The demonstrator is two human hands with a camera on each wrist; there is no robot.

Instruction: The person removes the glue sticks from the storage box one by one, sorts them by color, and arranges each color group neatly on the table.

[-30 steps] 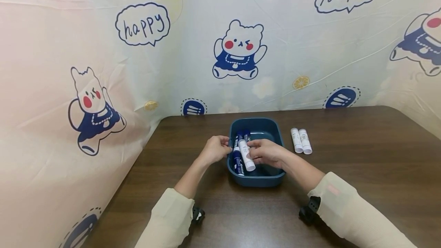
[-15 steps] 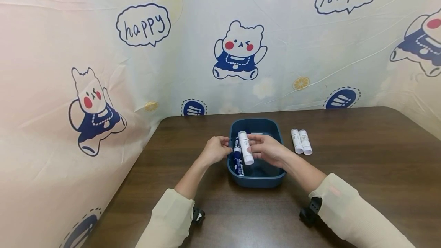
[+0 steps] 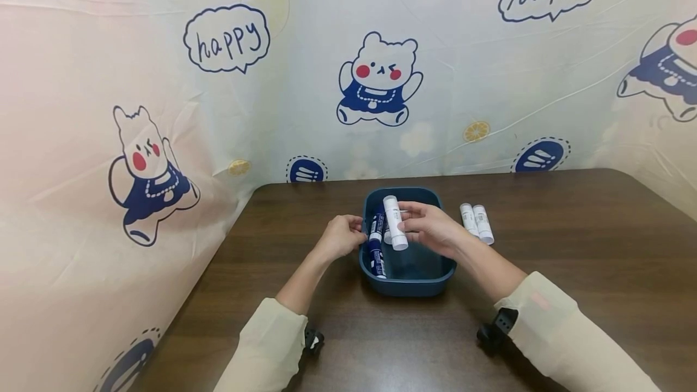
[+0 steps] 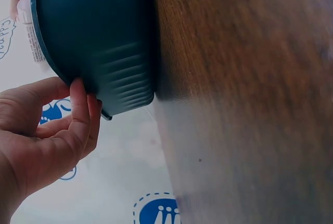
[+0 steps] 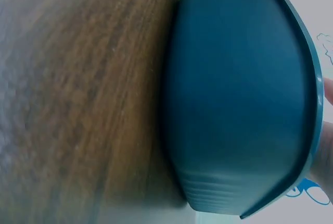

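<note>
A dark blue bin [image 3: 408, 287] stands on the table. My left hand [image 3: 340, 236] pinches its left rim between thumb and fingers, as the left wrist view shows at the bin edge [image 4: 39, 31]. My right hand [image 3: 432, 228] holds a white tube like a glue stick [image 3: 395, 222] over the bin, tilted, between thumb and fingers. Inside, along the left wall, lie dark blue tubes with white bands [image 3: 377, 259]. Part of another white tube [image 3: 387, 236] shows behind the held one. In the right wrist view the bin wall [image 5: 239, 88] hides most of my right hand [image 5: 323, 156].
Two more white tubes [image 3: 481, 224] lie side by side on the brown wooden table [image 3: 572, 247], right of the bin. Behind the table hangs a printed cloth [image 3: 305, 101] with cartoon bears.
My right hand has lifted the white tube from low in the bin, moving it up and away, then slightly right. The left hand has stayed at the rim.
</note>
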